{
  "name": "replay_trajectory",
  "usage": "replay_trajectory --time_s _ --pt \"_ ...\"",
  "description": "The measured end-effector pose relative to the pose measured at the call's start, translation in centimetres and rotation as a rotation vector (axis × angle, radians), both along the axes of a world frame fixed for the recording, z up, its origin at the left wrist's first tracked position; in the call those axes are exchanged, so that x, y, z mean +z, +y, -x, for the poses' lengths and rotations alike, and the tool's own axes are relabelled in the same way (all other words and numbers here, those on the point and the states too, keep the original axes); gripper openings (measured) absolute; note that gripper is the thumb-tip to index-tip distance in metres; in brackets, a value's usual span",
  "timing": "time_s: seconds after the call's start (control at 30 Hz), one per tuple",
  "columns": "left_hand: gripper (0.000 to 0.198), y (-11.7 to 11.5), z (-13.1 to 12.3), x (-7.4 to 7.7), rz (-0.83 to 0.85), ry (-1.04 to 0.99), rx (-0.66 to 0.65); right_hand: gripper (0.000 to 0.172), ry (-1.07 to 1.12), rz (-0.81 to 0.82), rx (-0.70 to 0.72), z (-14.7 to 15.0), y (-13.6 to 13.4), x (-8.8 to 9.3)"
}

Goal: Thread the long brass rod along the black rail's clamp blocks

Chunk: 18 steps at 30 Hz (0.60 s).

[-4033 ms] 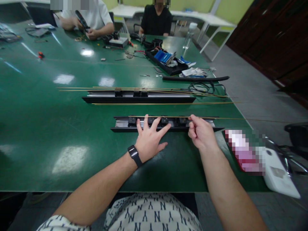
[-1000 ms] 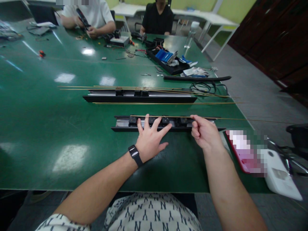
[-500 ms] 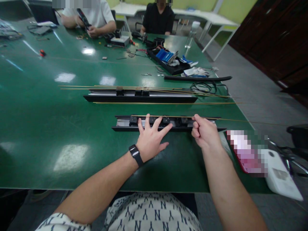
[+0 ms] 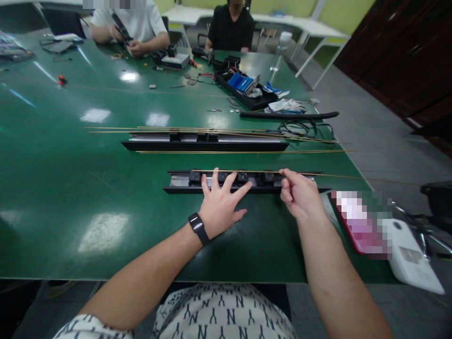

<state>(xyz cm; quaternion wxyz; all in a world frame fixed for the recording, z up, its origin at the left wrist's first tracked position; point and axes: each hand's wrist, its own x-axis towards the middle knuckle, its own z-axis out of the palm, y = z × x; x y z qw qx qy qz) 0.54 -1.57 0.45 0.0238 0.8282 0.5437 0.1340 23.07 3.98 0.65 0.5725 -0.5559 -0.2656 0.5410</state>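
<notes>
In front of me lies a black rail [image 4: 183, 190] with a silvery channel and several black blocks [image 4: 195, 177] set in it. My left hand [image 4: 223, 201] rests over its middle, palm down and fingers spread, the fingertips touching the rail or its blocks; it grips nothing. At the rail's right part my right hand [image 4: 298, 192] is closed, pinching a thin brass-coloured rod [image 4: 335, 176] between thumb and forefinger. The rod runs along the far side of the rail and sticks out past the table's right edge. My left fingers cover part of the blocks.
Beyond lies a second black rail [image 4: 205, 146] with several thin rods [image 4: 240, 152] around it. A black tray [image 4: 261, 101] of parts, a dark strip [image 4: 289, 115] and cables [image 4: 300, 128] lie farther back. Phones [image 4: 411, 259] sit at right. Two people are across the table.
The right hand's thumb and forefinger have shifted very slightly left along the rail, still pinching the rod. The left hand stays spread in place.
</notes>
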Motion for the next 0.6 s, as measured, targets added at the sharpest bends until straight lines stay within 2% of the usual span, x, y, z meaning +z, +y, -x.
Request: replay_trajectory --time_s 0.23,0.47,0.6 --pt "0.076 0.01 -0.06 0.12 0.008 -0.001 -0.004 0.017 -0.008 -0.002 -0.037 0.15 0.05 0.01" --pt "0.076 0.0 -0.08 0.08 -0.005 0.001 -0.005 0.028 -0.045 0.015 -0.069 0.35 0.27 -0.07" --pt "0.076 -0.02 -0.08 0.09 -0.001 0.002 -0.005 0.024 -0.034 0.021 -0.061 0.25 0.18 0.09"
